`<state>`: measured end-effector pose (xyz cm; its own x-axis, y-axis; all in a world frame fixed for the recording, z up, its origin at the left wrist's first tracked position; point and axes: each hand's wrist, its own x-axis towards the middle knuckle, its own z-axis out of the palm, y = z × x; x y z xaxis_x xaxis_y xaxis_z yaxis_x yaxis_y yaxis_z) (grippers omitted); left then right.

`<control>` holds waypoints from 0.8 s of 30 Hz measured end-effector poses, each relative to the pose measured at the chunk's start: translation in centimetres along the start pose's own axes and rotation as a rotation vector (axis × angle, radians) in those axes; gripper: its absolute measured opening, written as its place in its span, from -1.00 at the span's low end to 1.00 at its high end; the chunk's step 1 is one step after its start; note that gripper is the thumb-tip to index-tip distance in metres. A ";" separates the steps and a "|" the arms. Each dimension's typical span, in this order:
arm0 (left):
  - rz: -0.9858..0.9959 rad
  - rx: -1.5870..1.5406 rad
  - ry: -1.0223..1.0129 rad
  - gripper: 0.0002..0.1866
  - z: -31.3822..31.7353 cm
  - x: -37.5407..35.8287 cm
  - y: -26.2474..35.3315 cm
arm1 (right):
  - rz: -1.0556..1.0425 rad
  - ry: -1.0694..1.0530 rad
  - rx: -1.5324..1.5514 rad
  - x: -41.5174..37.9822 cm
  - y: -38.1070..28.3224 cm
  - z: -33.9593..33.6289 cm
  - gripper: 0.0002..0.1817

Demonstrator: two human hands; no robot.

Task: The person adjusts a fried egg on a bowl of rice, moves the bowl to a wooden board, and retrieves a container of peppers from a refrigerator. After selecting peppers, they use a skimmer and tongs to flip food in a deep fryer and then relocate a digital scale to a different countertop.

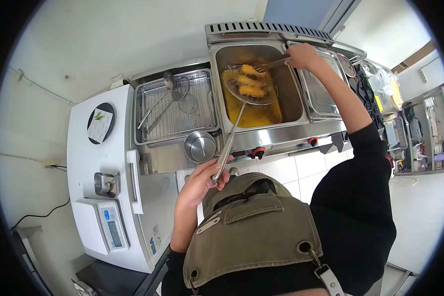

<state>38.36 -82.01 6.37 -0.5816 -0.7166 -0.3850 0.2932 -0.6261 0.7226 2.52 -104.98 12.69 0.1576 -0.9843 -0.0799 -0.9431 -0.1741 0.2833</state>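
Observation:
My left hand (pixel 201 181) is closed around the long metal handle of a wire skimmer (pixel 232 130). The skimmer's round basket lies over the yellow oil in the deep fryer (pixel 293 98). Several golden fried pieces (pixel 251 92) rest side by side on the mesh. My right hand (pixel 303 55) reaches over the fryer's far right corner, fingers wrapped around metal tongs (pixel 274 63). The tips of the tongs are right at the uppermost fried piece.
Left of the fryer, a wire-racked tray (pixel 153 129) holds a ladle (pixel 169 80) and a strainer (pixel 181 89). A steel pot (pixel 200 146) stands in front. A scale (pixel 112 228) sits on the white freezer (pixel 91 163). A metal lid (pixel 320 91) lies right of the fryer.

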 end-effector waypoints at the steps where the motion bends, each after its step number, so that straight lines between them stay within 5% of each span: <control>1: 0.001 0.005 -0.005 -0.56 0.0 0.0 0.0 | -0.003 -0.002 -0.002 0.0 0.0 0.0 -0.67; 13: -0.034 0.015 -0.041 -0.57 -0.4 0.2 -0.1 | -0.157 0.189 -0.203 -2.0 -5.1 2.9 -0.86; 20: -0.016 0.011 -0.002 -0.55 0.1 0.1 0.1 | -0.066 0.176 -0.201 -2.3 -4.9 1.0 -0.87; 22: -0.008 0.004 0.000 -0.55 0.1 0.1 0.0 | -0.047 0.115 -0.146 -2.0 -4.1 0.6 -0.63; 24: -0.002 0.001 -0.002 -0.55 0.0 0.2 -0.1 | -0.056 0.132 -0.156 -2.5 -5.0 0.6 -0.76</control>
<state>38.22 -82.04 6.21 -0.5839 -0.7146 -0.3852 0.2909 -0.6272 0.7225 6.65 -101.59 10.90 0.2552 -0.9666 0.0231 -0.8764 -0.2211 0.4278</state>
